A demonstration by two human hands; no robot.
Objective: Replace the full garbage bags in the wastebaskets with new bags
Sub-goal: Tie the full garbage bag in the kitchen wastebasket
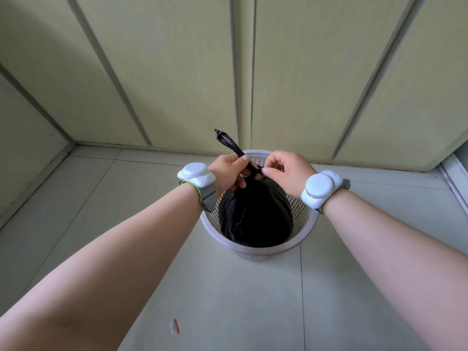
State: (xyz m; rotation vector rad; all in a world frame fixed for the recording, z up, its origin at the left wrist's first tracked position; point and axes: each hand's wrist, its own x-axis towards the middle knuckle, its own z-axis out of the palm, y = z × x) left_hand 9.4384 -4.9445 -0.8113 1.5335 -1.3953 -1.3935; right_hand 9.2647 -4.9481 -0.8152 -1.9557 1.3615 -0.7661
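Observation:
A pale mesh wastebasket (301, 234) stands on the tiled floor near the wall. Inside it sits a full black garbage bag (255, 214), its top gathered into a twisted neck. My left hand (229, 171) grips that neck, and one twisted black tail (228, 141) sticks up and away past my fingers. My right hand (286, 171) pinches the bag's plastic at the knot, thumb against curled fingers. Both hands meet above the far side of the basket. A white device is strapped to each wrist.
Pale green cabinet doors (177, 72) rise just behind the basket. A small orange-and-white scrap (174, 326) lies on the floor tiles near my left forearm. A white frame edge (455, 178) runs along the right.

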